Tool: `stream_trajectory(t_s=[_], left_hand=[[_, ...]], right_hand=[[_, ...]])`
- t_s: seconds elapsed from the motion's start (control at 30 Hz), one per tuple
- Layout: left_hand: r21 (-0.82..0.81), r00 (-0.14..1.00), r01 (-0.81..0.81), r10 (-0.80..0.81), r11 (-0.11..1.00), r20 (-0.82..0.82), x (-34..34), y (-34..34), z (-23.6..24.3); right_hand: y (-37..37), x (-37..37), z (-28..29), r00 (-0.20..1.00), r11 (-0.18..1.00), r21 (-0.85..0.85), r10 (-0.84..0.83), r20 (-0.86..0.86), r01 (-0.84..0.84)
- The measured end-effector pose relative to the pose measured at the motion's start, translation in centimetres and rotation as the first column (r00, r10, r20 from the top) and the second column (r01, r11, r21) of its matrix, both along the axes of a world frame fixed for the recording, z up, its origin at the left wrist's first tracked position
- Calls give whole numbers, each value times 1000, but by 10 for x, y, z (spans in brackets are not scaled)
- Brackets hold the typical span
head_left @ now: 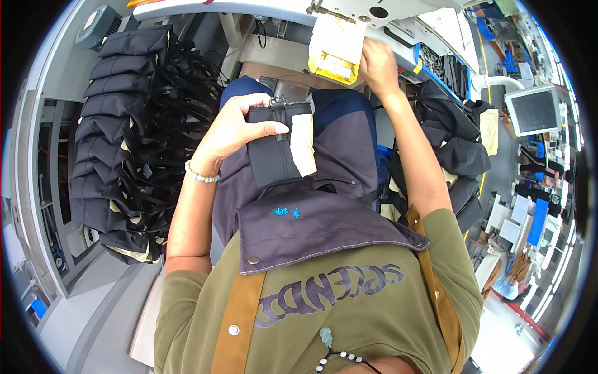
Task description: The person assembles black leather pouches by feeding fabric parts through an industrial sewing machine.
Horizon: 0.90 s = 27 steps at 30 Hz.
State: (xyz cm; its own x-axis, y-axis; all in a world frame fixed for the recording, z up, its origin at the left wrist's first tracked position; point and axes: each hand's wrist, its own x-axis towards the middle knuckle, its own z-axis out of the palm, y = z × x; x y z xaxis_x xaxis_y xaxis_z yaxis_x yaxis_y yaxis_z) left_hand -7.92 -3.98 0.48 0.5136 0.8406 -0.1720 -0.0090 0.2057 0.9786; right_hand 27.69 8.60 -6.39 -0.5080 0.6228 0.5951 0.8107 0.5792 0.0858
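Holding a dark zippered pouch (277,146) at twelve o'clock, the left hand (233,131) is clamped around it; the right hand (377,62) pinches yellow fabric (336,50) at one o'clock, probably feeding the sewing machine (374,12); the pouch likely follows.

Stacked pouches (118,143) lie left of the held pouch (277,146), monitor (534,111) far right

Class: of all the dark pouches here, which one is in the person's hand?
The zippered dark pouch gripped by the left hand; the stacked pouches hang untouched at left.
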Motion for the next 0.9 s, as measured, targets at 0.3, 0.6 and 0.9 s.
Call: stream_trajectory(t_s=[0.3, 0.6, 0.9], left_hand=[[-78, 998, -38, 42, 996, 51, -6, 2, -11], [-188, 983, -15, 49, 982, 178, -11, 8, -27], [-185, 982, -15, 50, 983, 184, -11, 9, -32]], right_hand=[[-125, -91, 68, 448, -29, -564, -642, -622, -825], [-127, -124, 91, 124, 31, -270, -834, -538, -962], [-112, -139, 89, 278, 44, -474, -761, -586, -879]])
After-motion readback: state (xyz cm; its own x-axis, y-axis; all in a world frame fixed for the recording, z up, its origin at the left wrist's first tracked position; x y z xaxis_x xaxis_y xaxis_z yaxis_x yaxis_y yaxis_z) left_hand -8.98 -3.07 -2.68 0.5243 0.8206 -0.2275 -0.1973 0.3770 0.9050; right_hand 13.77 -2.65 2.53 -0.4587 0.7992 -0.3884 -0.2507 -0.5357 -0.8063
